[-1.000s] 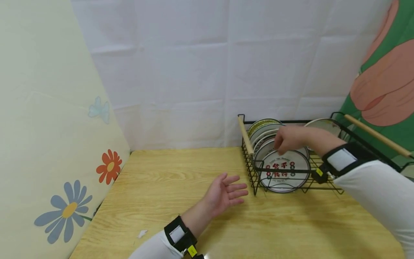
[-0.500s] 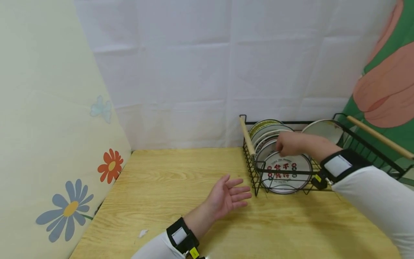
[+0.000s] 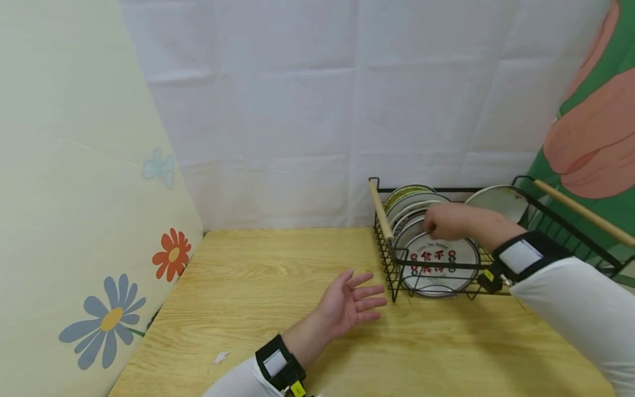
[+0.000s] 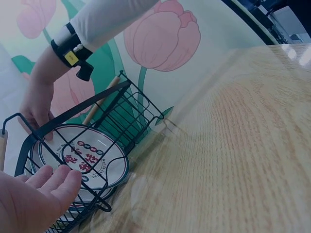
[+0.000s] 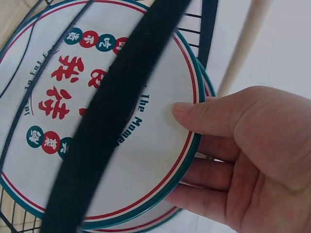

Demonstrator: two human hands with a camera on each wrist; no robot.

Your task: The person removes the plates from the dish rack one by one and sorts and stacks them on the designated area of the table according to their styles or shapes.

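In the head view a white plate (image 3: 440,264) with red lettering leans at the front of a row in a black wire dish rack (image 3: 436,292). My right hand (image 3: 448,221) holds this plate by its top rim. The right wrist view shows the thumb (image 5: 189,116) on its printed face and the fingers (image 5: 206,172) behind the rim. The rack's dark bar crosses in front of the plate. My left hand (image 3: 342,306) is off the rack's near left corner, palm exposed, fingers straight and holding nothing. It also shows in the left wrist view, with the plate beyond it.
Several plates stand behind the front one, the rearmost with a green rim (image 3: 409,191). Another plate (image 3: 498,201) leans at the rack's back right. Wooden handles (image 3: 381,212) top both rack ends. A scrap of paper (image 3: 220,357) lies on the wooden table (image 3: 268,259).
My right hand has dipped slightly at the plate's top rim. The left hand has hardly moved, and the head view has shifted a little.
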